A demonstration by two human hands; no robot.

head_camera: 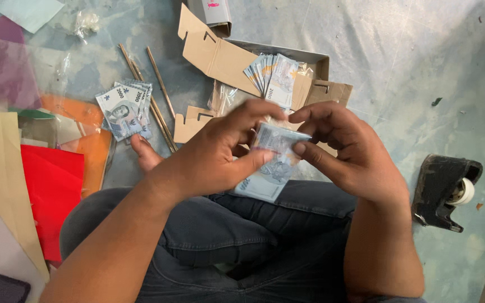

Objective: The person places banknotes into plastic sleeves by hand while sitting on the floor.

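The flattened brown cardboard box (220, 56) lay at twelve o'clock, holding a fanned grey banknote bundle (271, 77). The left hand (220, 148) and right hand (343, 147) met over the lap, fingers clamped on a grey-blue banknote stack (270, 165), its long axis running from one to seven o'clock. A black tape dispenser (442, 191) sat at three o'clock on open floor.
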